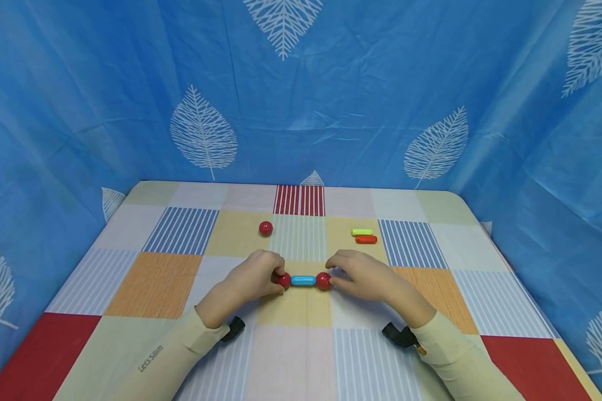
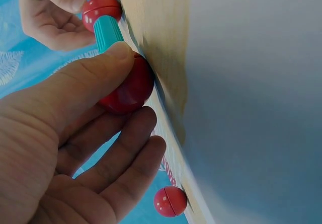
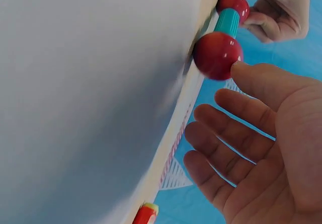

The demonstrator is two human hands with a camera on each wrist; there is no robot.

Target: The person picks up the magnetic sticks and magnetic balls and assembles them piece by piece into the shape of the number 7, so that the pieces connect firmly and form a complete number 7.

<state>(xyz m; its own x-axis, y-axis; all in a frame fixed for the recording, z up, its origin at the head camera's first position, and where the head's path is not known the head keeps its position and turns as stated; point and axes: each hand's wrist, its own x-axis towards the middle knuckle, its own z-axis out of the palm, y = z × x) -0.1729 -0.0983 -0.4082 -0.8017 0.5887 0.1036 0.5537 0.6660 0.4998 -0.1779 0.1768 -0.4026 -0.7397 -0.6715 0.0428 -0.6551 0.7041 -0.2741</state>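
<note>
Held in left hand (image 1: 255, 273): left red ball (image 2: 132, 90), pinched between thumb and fingers. Directly right of that grip: blue rod (image 1: 303, 280), long axis running left to right, straight on toward right hand (image 1: 366, 273); at its far end, right red ball (image 1: 323, 281). Left hand nearer the rod's left end, right hand nearer its right end. At right hand: thumb tip against right red ball, 4 fingers loosely spread, no closed hold. Probably resting on the cloth, though underside hard to make out.

Materials: 2 balls on the rod, glossy, smooth, round; rod slender, ribbed lengthwise. Beyond the left grip, slightly left: 1 loose red ball (image 1: 266, 228), same gloss, seam line around its middle. Beyond the right hand: 1 yellow-green rod (image 1: 362, 231) and 1 red rod (image 1: 366, 239), short, side by side. Beneath both hands: patchwork-patterned tablecloth (image 1: 293, 356), plain and striped squares.
</note>
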